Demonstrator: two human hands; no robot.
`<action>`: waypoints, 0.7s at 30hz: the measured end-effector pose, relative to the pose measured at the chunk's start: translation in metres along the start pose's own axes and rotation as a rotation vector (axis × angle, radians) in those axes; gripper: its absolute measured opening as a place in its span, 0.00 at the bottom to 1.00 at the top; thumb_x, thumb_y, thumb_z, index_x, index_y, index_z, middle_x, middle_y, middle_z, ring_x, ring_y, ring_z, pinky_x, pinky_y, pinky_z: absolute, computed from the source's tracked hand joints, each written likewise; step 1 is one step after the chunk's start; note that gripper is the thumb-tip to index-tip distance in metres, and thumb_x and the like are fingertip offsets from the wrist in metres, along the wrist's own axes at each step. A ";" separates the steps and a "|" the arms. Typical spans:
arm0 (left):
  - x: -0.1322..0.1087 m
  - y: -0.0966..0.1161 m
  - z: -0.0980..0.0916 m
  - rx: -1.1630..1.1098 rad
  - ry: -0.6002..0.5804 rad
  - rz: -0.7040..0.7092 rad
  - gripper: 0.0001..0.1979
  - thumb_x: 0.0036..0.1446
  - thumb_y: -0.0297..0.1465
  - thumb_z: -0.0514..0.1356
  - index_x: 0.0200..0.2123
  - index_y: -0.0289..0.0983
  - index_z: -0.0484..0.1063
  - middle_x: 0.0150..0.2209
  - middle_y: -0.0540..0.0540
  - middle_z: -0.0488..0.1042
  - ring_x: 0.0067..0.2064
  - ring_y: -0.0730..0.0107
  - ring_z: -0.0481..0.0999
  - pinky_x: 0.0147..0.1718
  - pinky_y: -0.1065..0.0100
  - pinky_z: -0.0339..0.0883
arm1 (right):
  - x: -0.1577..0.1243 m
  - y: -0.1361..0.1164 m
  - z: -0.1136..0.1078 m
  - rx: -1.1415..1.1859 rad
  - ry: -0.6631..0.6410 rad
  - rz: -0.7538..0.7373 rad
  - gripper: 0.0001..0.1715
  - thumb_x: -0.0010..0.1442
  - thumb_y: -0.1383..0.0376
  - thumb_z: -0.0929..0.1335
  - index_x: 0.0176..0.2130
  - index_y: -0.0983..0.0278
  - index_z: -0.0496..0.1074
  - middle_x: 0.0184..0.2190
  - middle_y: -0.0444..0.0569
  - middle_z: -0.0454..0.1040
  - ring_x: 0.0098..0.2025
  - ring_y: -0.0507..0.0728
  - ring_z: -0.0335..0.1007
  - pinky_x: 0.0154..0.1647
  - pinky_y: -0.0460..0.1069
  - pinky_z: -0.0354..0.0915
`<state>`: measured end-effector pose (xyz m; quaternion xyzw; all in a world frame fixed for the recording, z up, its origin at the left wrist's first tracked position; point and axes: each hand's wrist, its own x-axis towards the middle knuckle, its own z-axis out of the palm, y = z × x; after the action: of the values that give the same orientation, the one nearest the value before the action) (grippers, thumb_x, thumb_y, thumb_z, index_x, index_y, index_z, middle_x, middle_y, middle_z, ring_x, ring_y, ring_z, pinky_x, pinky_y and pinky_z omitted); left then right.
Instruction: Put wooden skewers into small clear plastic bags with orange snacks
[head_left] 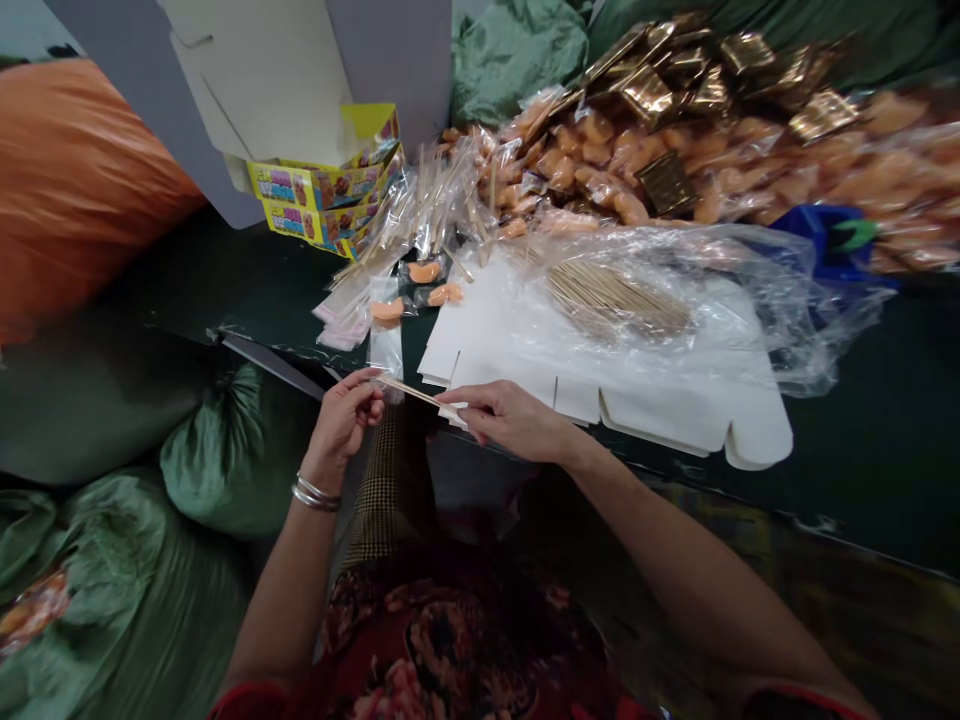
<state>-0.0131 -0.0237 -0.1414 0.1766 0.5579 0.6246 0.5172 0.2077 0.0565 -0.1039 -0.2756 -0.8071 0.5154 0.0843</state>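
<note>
Thin wooden sticks (416,393) stretch between my two hands over the table's front edge. My right hand (517,418) is closed on their right end in a pinch. My left hand (345,418), with bangles at the wrist, pinches what looks like a small clear plastic bag (391,388) around the sticks' other end; its exact outline is hard to make out. Just beyond my hands lie several orange moulded pieces (388,311), some in clear wrappers, and flat clear bags (343,318). A bundle of wooden sticks (615,295) rests in a plastic sheet on flattened white cardboard (502,355).
Yellow printed boxes (315,190) stand at the back left beside bagged sticks (431,205). Orange pieces in clear wrappers (600,165) and gold packets (649,95) are heaped behind. A blue container (814,240) is at right. Green sacks (217,450) fill the left side.
</note>
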 end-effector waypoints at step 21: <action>-0.003 0.014 -0.022 0.767 0.238 0.411 0.14 0.50 0.39 0.63 0.36 0.35 0.73 0.22 0.52 0.69 0.21 0.77 0.65 0.21 0.75 0.58 | 0.027 -0.016 0.031 -0.582 0.291 0.104 0.26 0.60 0.71 0.59 0.56 0.70 0.68 0.30 0.58 0.76 0.29 0.58 0.68 0.30 0.49 0.56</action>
<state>-0.0356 -0.0356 -0.1349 0.3897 0.7579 0.4785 0.2118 0.1666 0.0413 -0.1079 -0.3994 -0.8849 0.2220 0.0900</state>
